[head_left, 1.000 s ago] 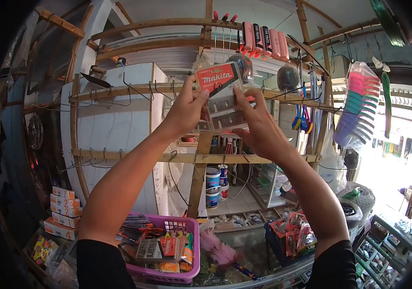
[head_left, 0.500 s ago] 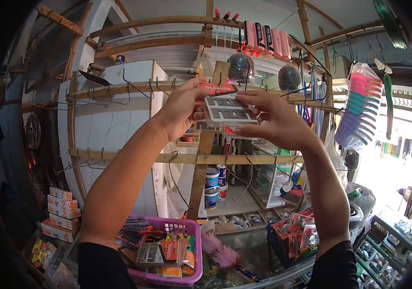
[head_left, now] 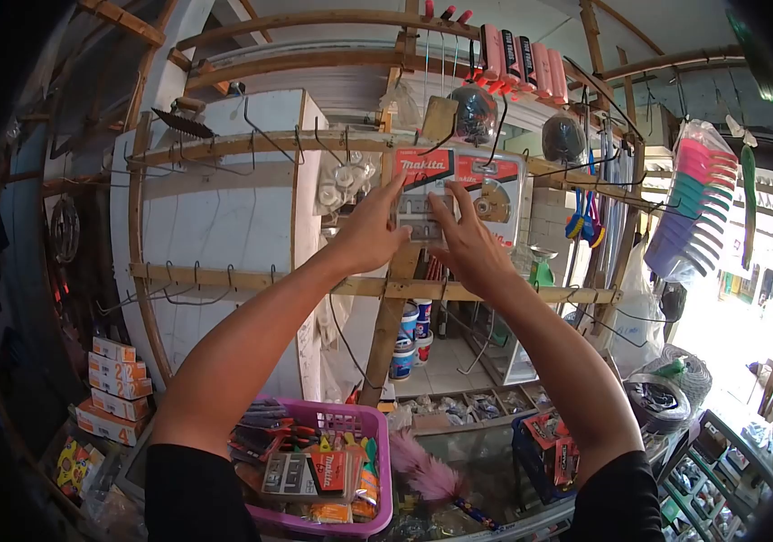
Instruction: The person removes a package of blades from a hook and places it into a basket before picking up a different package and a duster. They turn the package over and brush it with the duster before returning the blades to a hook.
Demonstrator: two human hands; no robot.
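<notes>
A blister pack of planer blades (head_left: 418,210) with a red and black Makita card hangs upright at the upper wooden rail. My left hand (head_left: 370,228) pinches its left edge, index finger up along the side and thumb low. My right hand (head_left: 472,242) lies against the pack's front with fingers stretched and apart; its thumb is hard to make out. Beside it on the right, partly behind my fingers, is another red-carded blister pack (head_left: 504,172) with a round disc inside. A wire hook (head_left: 438,140) shows above the packs.
Bare wire hooks line the upper rail (head_left: 215,152) and the lower rail (head_left: 314,282). Below stands a purple basket (head_left: 384,452) of packaged tools, with a pink duster (head_left: 431,474) next to it. Pink-packed rollers (head_left: 522,63) hang above; colored plastic scoops (head_left: 689,199) hang at right.
The blade pack has gone from tilted between both hands to upright against the rail. My right hand has shifted from gripping its right side to resting on its front.
</notes>
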